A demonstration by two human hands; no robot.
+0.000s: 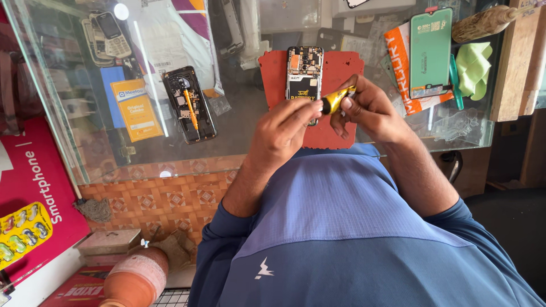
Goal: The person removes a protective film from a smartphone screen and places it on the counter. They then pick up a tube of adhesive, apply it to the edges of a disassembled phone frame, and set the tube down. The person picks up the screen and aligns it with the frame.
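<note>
An opened phone [304, 74] with its circuit board and battery showing lies on a red mat [344, 65] on the glass counter. Just in front of it my right hand [372, 111] grips a small yellow and black tube [335, 99]. My left hand [284, 133] pinches the tube's black end with its fingertips. Both hands hover over the near edge of the mat, close to the phone's lower end.
A second opened phone [190, 105] lies to the left on the glass counter [102, 153]. A green phone screen [430, 51] on an orange packet, a green cloth [473, 65] and a brush [483, 23] sit at the right. A clay pot [138, 278] stands on the floor.
</note>
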